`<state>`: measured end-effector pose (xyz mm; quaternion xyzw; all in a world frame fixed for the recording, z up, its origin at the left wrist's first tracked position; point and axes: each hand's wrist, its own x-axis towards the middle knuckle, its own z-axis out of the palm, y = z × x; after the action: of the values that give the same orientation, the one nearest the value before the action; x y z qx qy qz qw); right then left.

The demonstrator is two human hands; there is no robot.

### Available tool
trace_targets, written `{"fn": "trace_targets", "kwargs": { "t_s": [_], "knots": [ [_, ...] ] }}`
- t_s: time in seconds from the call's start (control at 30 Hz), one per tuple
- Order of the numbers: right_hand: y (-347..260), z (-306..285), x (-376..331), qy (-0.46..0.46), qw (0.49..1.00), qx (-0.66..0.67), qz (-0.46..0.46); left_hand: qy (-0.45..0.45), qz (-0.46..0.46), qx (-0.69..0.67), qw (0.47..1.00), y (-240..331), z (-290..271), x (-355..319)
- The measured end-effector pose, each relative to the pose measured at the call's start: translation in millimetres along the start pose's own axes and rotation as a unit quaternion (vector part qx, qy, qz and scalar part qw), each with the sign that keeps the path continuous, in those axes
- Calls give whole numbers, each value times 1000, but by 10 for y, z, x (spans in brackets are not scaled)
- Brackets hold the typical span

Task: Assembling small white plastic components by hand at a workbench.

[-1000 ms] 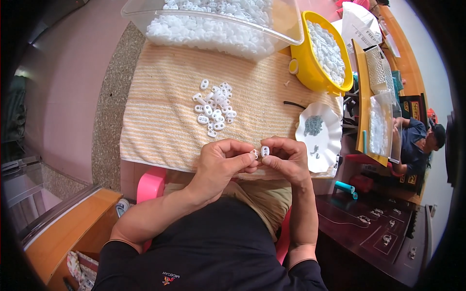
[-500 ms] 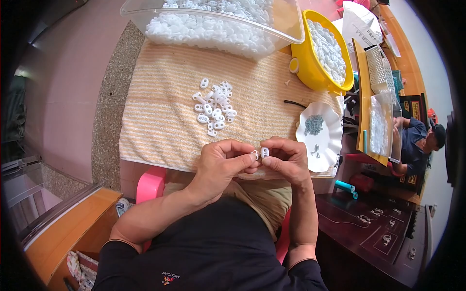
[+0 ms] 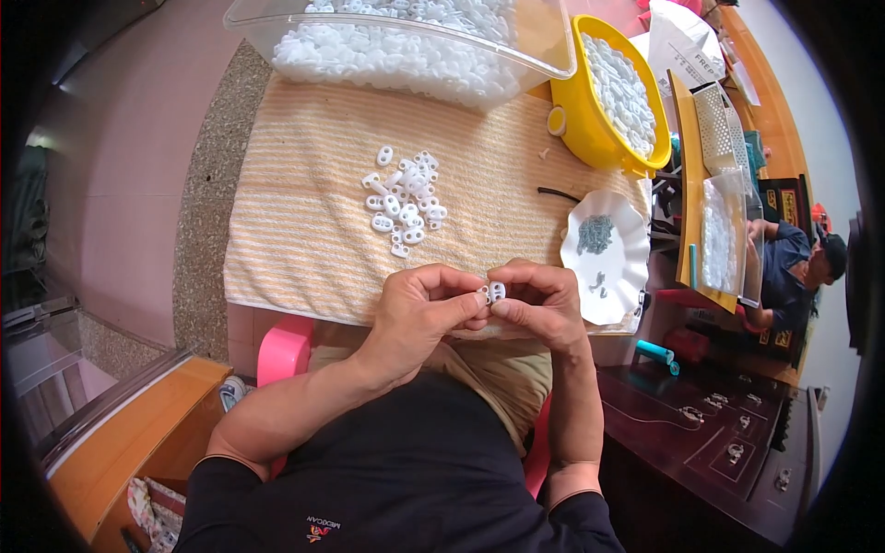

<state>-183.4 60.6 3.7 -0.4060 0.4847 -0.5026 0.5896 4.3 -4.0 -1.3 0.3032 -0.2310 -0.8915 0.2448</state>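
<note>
Close together at the towel's front edge, both hands hold small white plastic parts. My left hand pinches a small white ringed piece between thumb and forefinger, with most of it covered by the fingertips. In my right hand is a white oval two-hole cord lock part, gripped by thumb and forefinger. The two parts meet or nearly touch; I cannot tell whether they are joined. Beyond the hands lies a loose pile of similar white two-hole pieces on the striped towel.
A white scalloped plate with small grey springs lies right of my hands. At the back stand a clear bin and a yellow tub, both full of white parts. Another person sits at the far right.
My right hand has moved slightly left, bringing its oval part against or very near the piece in my left hand. The left hand stays almost still.
</note>
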Motion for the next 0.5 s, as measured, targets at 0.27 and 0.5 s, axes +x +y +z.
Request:
{"fn": "trace_targets", "kwargs": {
  "t_s": [0.27, 0.5],
  "knots": [
    [11, 2, -2, -4, 1000, 13, -6, -4, -1, 4, 1000, -4, 7, 2],
    [15, 31, -5, -5, 999, 50, 12, -7, 1, -2, 1000, -6, -5, -12]
  ]
}}
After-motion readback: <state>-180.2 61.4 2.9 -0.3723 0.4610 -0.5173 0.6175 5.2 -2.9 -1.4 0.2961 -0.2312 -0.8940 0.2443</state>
